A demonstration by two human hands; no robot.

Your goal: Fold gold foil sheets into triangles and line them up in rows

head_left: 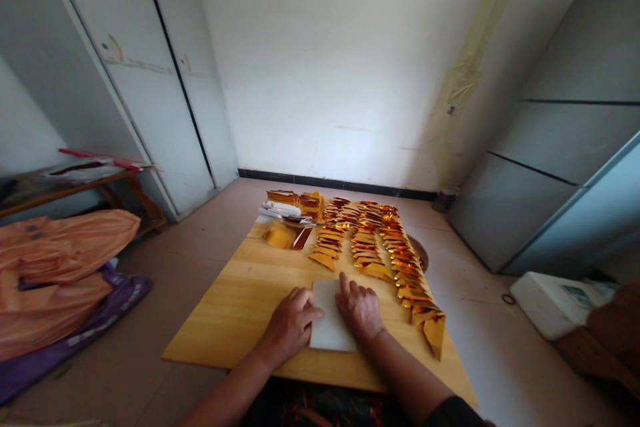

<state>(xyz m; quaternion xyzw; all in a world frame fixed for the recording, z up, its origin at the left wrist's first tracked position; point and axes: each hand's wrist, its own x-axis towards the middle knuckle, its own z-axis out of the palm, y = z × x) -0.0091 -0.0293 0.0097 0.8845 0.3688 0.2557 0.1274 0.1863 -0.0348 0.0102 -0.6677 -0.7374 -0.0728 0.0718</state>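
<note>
A white paper sheet (pixel 330 320) lies flat near the front of a wooden board table. At the sheet's left edge is my left hand (pixel 294 319), its fingers curled and its thumb on the paper. My right hand (pixel 359 307) presses on the sheet's upper right part, index finger pointing forward and the other fingers bent; what lies under its palm is hidden. Just beyond the hands stand rows of folded gold foil paper pieces (pixel 367 250). A longer row of folded foil pieces (pixel 407 273) runs down the right side toward the front.
At the table's (pixel 225 307) back left are a stack of foil sheets (pixel 280 235) and a white plastic-wrapped bundle (pixel 281 209). Orange and purple bags (pixel 65 253) lie on the floor at left. A white foam box (pixel 555 303) sits at right, near a grey cabinet (pixel 545 147).
</note>
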